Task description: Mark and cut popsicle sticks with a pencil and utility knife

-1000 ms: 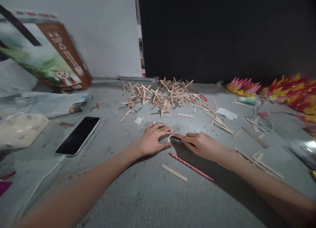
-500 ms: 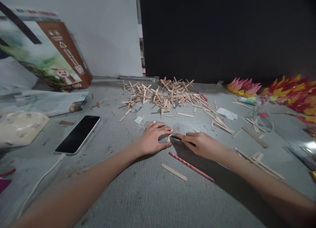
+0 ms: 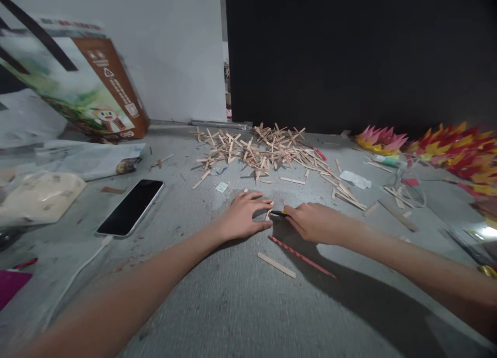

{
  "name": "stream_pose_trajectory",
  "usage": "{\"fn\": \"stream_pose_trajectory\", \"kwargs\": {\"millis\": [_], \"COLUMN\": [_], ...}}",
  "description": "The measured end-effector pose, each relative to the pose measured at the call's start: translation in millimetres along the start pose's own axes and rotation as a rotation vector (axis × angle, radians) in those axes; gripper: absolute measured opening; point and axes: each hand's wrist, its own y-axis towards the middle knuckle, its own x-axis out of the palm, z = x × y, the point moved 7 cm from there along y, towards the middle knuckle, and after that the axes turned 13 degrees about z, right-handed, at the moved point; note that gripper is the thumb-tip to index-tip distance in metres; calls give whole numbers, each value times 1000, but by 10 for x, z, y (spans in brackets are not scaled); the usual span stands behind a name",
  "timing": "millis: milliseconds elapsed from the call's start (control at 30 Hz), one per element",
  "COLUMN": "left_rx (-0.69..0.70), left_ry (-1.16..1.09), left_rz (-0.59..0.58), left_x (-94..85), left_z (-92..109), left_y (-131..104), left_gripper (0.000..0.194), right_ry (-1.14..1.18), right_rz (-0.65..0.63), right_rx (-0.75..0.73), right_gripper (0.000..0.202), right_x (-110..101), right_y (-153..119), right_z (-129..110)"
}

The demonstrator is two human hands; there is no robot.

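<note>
My left hand (image 3: 246, 215) lies low over the tabletop and holds a short wooden craft stick (image 3: 268, 214) down between its thumb and fingers. From the other side my right hand (image 3: 314, 221) grips a utility knife (image 3: 279, 213), dark-bladed with a bit of yellow at the fingers. The blade's tip is at the stick; whether it cuts into the wood I cannot tell. Nearer me lie a loose craft stick (image 3: 276, 265) and a red patterned thin rod (image 3: 303, 257).
A pile of crossed craft sticks (image 3: 252, 151) spreads across the back. At left are a phone (image 3: 131, 208) on a white cable and a printed carton bag (image 3: 104, 89). Pink, red and yellow paper petals (image 3: 458, 153) stand at right, near a white scrap (image 3: 355, 179).
My right hand has turned over the knife, with its knuckles higher and the yellow part showing. My left hand stays on the stick. The whole view has shifted slightly.
</note>
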Motion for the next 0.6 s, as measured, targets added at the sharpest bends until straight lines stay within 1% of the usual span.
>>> {"fn": "stream_pose_trajectory", "kwargs": {"millis": [133,300,400,600], "left_rx": [1,1,0,9], "left_ry": [3,7,6,2], "left_rz": [-4,-9,-6,-5], "left_x": [0,3,4,34], "left_z": [6,11,12,-11], "left_y": [-6,-16,-10,24], "left_gripper": [49,50,51,46], "right_ry": [-38,-7,-33,-87], "right_rz": [-51,-83,-95,-263], "right_rx": [-56,-143,-188,-230], "right_gripper": [25,31,30,24], "right_x": [-87,-76,-90,-215], "right_y": [60,156,228,365], "right_z": [-15,7,1,-109]}}
